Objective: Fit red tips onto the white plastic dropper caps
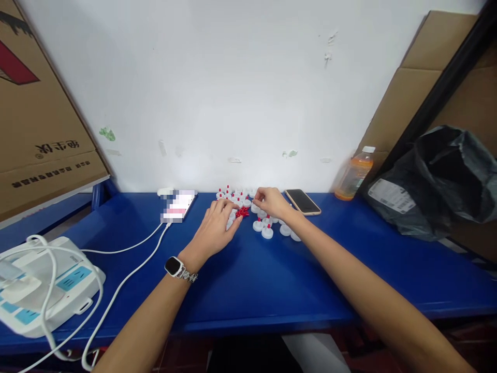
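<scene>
My left hand (217,225) lies low over the blue table, its fingers stretched out and the thumb apart. White caps (230,221) show between its thumb and fingers, but no firm grip on them is visible. By its fingertips lies a small heap of red tips (243,212). Above the caps right of the heap, my right hand (271,201) is closed in a pinch; what its fingertips hold is too small or hidden to make out. Several white caps with red tips (228,192) stand behind my left hand. More capped pieces (267,231) stand below my right hand, some without red.
A phone (303,201) lies to the right, near an orange drink bottle (354,173) and a black plastic bag (419,181). On the left are a plugged-in phone (179,206), white cables (128,277) and a power strip (73,274). A white wall (240,93) closes the back.
</scene>
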`<state>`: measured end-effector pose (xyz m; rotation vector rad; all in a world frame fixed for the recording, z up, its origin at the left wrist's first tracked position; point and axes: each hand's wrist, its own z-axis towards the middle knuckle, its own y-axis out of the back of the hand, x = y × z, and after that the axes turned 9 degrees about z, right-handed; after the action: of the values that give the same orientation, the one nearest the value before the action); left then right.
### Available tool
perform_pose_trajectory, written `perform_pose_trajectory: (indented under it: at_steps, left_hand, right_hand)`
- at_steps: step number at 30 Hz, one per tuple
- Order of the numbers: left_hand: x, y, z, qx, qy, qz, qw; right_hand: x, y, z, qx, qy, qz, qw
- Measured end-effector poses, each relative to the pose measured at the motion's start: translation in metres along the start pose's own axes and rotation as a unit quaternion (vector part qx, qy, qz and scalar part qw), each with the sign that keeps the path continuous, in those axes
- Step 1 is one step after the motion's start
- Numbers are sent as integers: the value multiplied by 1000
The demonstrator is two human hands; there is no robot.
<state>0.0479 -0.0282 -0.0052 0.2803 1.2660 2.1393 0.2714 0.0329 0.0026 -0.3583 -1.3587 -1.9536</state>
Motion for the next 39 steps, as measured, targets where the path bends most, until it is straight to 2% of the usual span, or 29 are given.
perform_pose_trajectory:
  at_steps: [4, 9, 11, 16, 20, 24, 26, 28, 31, 33, 35, 39]
  left_hand:
    - [-1, -2, 0, 0, -11, 9, 1000]
    - [-2, -2, 0, 7, -13, 12, 1000]
    - [-2, -2, 0, 7, -16, 13, 1000]
    - [-3, -2, 0, 11, -16, 12, 1000]
    - [-1, -2, -1, 13, -11, 13, 1000]
    - [2, -1, -2, 9, -9, 11, 1000]
    - [3, 0, -1, 8, -5, 13, 1000]
    - [2, 1, 0, 1, 1, 20, 1000]
    - [-3, 0, 1, -21, 18, 36, 999]
    - [-6, -1, 1, -37, 28, 44, 998]
    - [-9, -2, 1, -38, 29, 42, 998]
    - [-10, -2, 1, 1, 13, 32, 999]
  right_hand:
    - [-1, -1, 1, 1, -5, 48, 999]
    - [-2, -1, 0, 32, -11, -71, 997]
    - [-3, -1, 5, 30, -24, -85, 996]
    - [-6, -9, 41, 0, -63, -110, 992]
    - [-8, -24, 74, 36, -81, -133, 987]
    - [-5, -30, 86, 50, -91, -128, 986]
    - [2, -25, 80, 32, -89, -126, 988]
    - [12, -16, 64, -11, -70, -104, 992]
    - [31, -5, 29, -70, -18, -9, 997]
    - [42, -1, 4, -66, 8, 84, 994]
    - [50, 1, -18, -37, 16, 174, 984]
    - [52, 0, -37, -7, 3, 238, 971]
